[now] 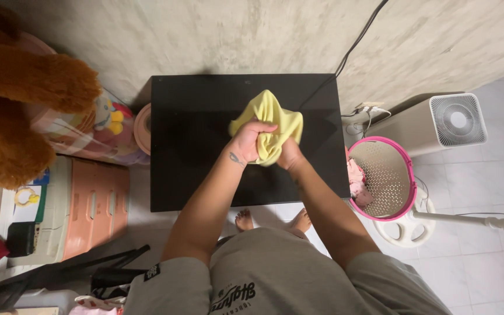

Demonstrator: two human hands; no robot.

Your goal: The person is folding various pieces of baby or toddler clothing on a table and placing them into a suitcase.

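Head view: at the frame's centre, over the black tabletop (193, 146), both hands are closed on a bunched yellow cloth (272, 125). The left hand (249, 142) fists its lower left side; the right hand (290, 154) grips from the lower right, equally near. The cloth rises toward the top of the frame. Most fingers are buried in folds.

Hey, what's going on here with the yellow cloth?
A person stands at a black table by the wall, both hands bunched around a yellow cloth held just above the tabletop. The left hand grips it from one side, the right hand from the other. A pink-rimmed basket holding some laundry sits on the floor beside the table.
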